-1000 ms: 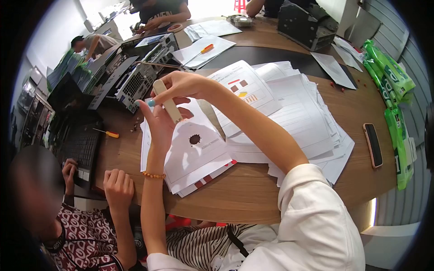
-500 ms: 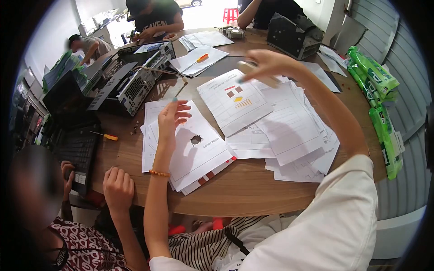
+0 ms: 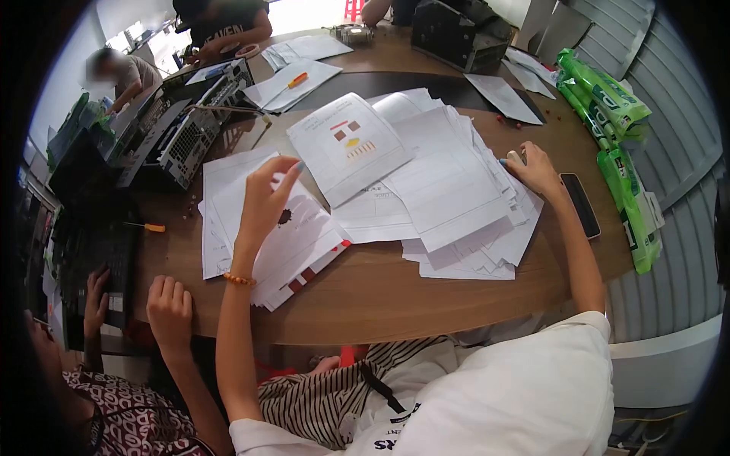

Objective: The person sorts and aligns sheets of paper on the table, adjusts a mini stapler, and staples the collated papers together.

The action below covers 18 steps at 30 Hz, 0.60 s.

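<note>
My left hand (image 3: pixel 268 199) is raised over the left sheets (image 3: pixel 304 243), its fingers curled and its thumb tip near them; nothing shows in its grasp. These sheets bear a dark round blot. At the right edge of the large paper pile (image 3: pixel 456 190), my right hand (image 3: pixel 532 167) has curled fingers round something small and pale, mostly hidden. Between the hands lies a sheet with brown, red and yellow shapes (image 3: pixel 350 144).
Opened computer cases (image 3: pixel 179 144) and a keyboard (image 3: pixel 99 258) stand left, with a screwdriver (image 3: pixel 154 228) nearby. Another person's fist (image 3: pixel 169 308) rests at the table edge. A phone (image 3: pixel 580 205) and green packets (image 3: pixel 627 197) lie right. A black metal case (image 3: pixel 460 34) stands behind.
My right hand has gone from over the left papers, where it held a long beige object, to the pile's right edge. My left hand's spread fingers have curled. The view has shifted.
</note>
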Each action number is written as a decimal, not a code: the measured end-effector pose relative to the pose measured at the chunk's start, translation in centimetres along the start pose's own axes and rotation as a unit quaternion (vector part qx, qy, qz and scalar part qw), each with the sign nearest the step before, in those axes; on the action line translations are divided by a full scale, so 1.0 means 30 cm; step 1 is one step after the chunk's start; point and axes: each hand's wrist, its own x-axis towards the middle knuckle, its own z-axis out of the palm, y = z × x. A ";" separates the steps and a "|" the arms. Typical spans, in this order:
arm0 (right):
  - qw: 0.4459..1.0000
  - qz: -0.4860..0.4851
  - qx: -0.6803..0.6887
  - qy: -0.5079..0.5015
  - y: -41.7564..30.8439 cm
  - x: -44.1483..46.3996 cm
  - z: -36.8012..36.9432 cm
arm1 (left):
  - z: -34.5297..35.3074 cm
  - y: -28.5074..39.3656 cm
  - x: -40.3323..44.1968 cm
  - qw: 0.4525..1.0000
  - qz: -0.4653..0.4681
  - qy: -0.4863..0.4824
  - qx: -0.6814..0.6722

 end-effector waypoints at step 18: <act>0.897 -0.432 0.053 -0.082 -0.390 -0.268 -0.121 | 0.125 0.047 0.101 0.931 0.136 -0.091 0.325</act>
